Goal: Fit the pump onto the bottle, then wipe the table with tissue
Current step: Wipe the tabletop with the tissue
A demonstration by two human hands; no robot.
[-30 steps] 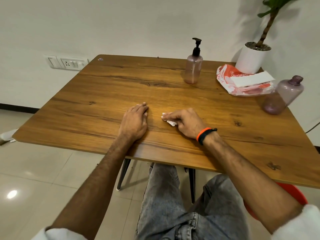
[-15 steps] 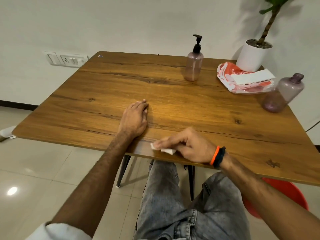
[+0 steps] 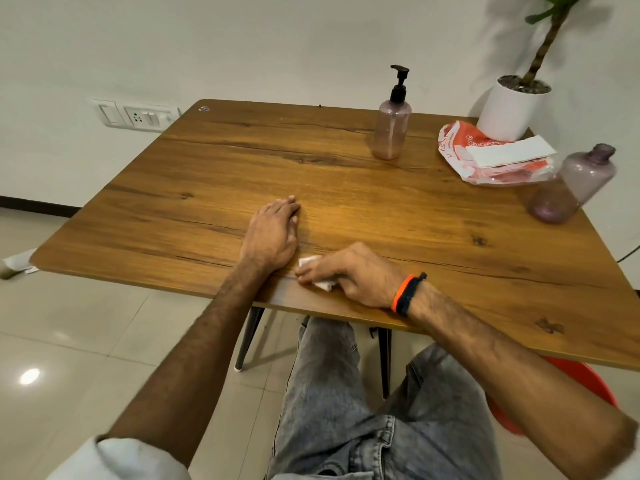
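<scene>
- Two hands lie on the wooden tabletop [image 3: 346,188] near its front edge.
- The right hand [image 3: 349,276] has its fingers [image 3: 311,270] curled over a small wad of white tissue [image 3: 320,282], pressing it to the wood just beside the left wrist.
- The left hand [image 3: 272,233] rests flat, fingers straight and together, holding nothing.
- An orange and black band [image 3: 407,294] circles the right wrist.
- Farther back stands the pump bottle [image 3: 391,128], pump fitted, upright.
- At the right lie an orange tissue packet [image 3: 485,157], a capless tinted bottle [image 3: 571,185] and a white plant pot [image 3: 512,109].
</scene>
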